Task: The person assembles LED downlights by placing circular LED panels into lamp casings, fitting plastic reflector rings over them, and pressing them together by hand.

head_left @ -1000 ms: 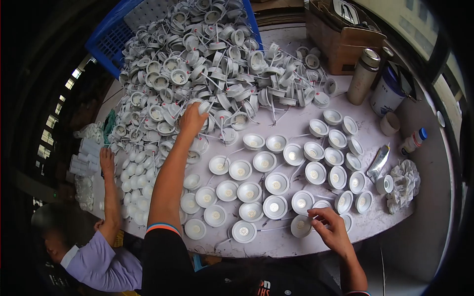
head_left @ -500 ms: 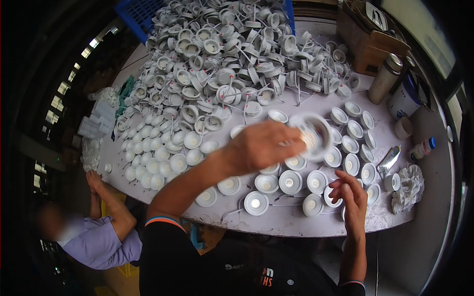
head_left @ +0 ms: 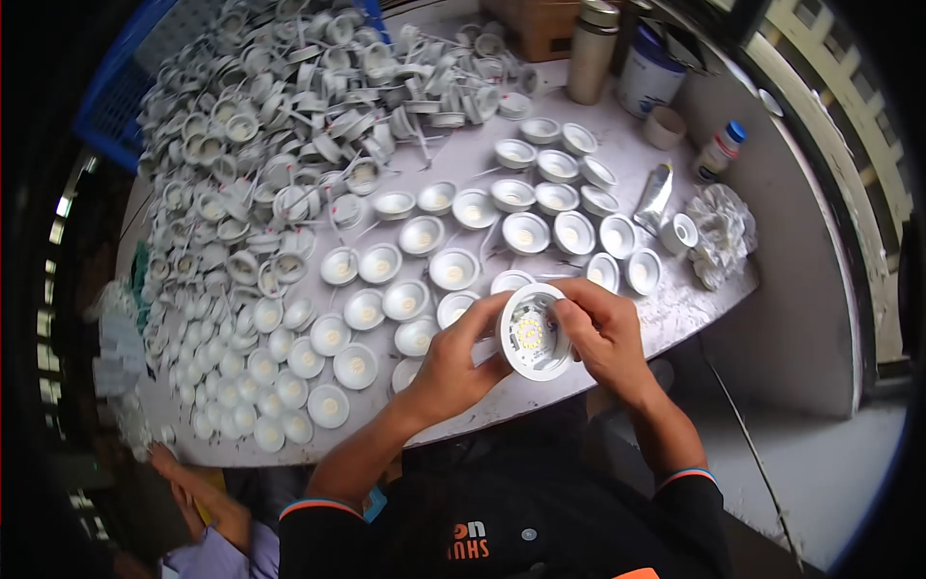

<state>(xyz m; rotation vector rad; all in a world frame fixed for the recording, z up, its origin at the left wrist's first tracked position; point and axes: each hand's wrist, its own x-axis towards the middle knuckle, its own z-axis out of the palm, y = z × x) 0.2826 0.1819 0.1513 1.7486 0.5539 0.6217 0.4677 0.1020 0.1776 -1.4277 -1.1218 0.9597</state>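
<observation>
Between my two hands, over the front edge of the table, is a round white LED downlight (head_left: 536,333). Its open face is turned up towards me, showing a ring of yellowish LED chips inside. My left hand (head_left: 453,365) grips the rim from the left side. On the right side, my right hand (head_left: 600,333) holds it too, with the thumb over the rim. Rows of similar white downlights (head_left: 453,268) stand face up on the table just beyond my hands.
A big heap of white lamp housings with wires (head_left: 280,116) covers the back left, by a blue crate (head_left: 111,121). At right are a metal flask (head_left: 591,53), a tub (head_left: 648,72), a silver tube (head_left: 654,198) and crumpled white material (head_left: 721,236). Another person's arm (head_left: 207,497) is at lower left.
My left hand has brought the downlight back from over the rows towards my body. My right hand has closed on it as well. The view has turned to the right.
</observation>
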